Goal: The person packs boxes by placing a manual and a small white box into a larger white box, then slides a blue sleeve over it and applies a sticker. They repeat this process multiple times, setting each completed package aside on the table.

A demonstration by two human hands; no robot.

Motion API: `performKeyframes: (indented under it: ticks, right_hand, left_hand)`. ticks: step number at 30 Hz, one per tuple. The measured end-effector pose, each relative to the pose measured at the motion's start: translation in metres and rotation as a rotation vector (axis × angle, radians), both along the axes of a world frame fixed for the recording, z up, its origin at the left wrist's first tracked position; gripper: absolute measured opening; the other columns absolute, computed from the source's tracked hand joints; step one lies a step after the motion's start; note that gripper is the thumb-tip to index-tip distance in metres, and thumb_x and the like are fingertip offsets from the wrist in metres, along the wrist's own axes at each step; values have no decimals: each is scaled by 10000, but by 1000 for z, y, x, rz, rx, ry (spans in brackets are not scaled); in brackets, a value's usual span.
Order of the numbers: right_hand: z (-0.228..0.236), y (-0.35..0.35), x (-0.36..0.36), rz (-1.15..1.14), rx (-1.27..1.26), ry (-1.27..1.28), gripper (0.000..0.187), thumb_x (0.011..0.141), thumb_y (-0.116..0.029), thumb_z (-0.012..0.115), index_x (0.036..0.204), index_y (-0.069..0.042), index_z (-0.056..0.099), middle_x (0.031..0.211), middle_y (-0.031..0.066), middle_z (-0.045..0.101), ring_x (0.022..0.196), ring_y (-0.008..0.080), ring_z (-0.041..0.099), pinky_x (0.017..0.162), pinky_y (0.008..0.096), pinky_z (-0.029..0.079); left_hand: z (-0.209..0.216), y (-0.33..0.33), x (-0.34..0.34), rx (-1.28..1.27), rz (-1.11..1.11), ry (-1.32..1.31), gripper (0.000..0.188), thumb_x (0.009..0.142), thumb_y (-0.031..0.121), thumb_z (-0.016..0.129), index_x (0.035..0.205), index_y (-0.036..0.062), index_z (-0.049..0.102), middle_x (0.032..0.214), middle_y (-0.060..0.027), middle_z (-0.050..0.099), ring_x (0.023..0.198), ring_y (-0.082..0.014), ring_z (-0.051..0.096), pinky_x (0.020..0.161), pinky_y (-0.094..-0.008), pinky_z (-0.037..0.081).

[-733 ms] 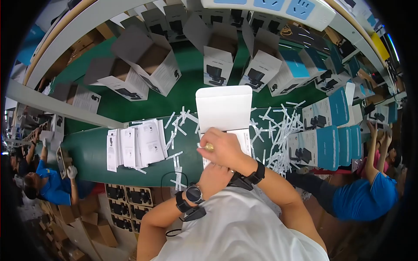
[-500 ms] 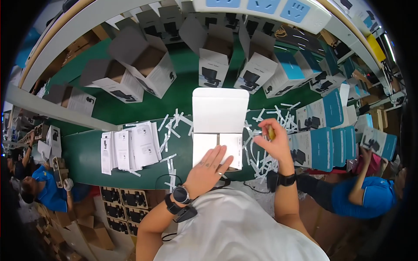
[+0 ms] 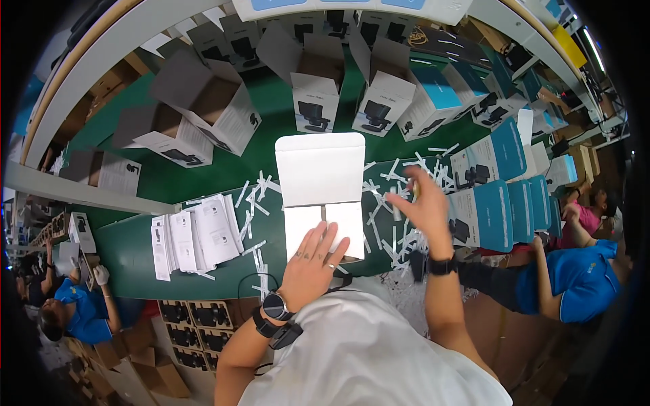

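A white carton (image 3: 302, 227) stands on the green table in front of me, its tall lid (image 3: 320, 169) raised at the far side. Two white panels with a narrow gap between them show inside the carton. Flat across its near part lies my left hand (image 3: 310, 265), fingers stretched out. To the right of the carton, my right hand (image 3: 428, 208) hovers above scattered white paper strips (image 3: 396, 237). A small yellow thing (image 3: 416, 189) shows among its curled fingers; most of it is hidden, so its kind is unclear.
Left on the table are stacked white printed booklets (image 3: 193, 233). Open printed boxes (image 3: 315, 101) line the far side. Blue-and-white boxes (image 3: 484, 216) stand at right. Black devices in cardboard trays (image 3: 193, 325) sit below the table's left edge. Co-workers in blue shirts (image 3: 572, 281) are on both sides.
The view has shifted, so the carton and table sit a little further left. My right hand has turned slightly, its fingers higher. My left hand stays flat on the carton.
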State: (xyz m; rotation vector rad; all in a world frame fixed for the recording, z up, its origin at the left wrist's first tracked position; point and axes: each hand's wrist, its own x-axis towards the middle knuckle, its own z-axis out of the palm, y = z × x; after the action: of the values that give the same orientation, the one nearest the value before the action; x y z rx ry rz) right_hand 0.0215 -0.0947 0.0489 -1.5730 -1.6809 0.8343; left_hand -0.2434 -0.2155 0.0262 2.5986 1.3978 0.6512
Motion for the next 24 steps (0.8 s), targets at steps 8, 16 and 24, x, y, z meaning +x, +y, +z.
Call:
performKeyframes:
  ticks: [8,16,24]
  right_hand:
    - [17,55,-43,386,-402,854,525,1072,-399,377,1289,2,637,1093,80,734,610,82,453,515,220,354]
    - [52,-31,-102,773,294,-171,133,853,-167,725,948,-103,658,890,39,682,739,268,674,609,344,526]
    - [50,-29,-116,888,370,-99,194,819,-217,786,867,-117,627,868,25,649,700,245,645,569,330,500]
  left_hand:
    - [29,6,-11,-208,-19,-162,604,846,287,746,1383,73,571,1487,-200,480,1346,-415,469,1116,-493,403]
    - [-8,-14,-27,-426,136,-1075,317,823,162,783,1107,52,696,1026,-96,732,874,-274,700,796,-356,545]
    - [-20,-14,-40,-415,99,-1025,377,779,189,845,1103,65,696,1050,-96,724,898,-278,695,807,-367,541]
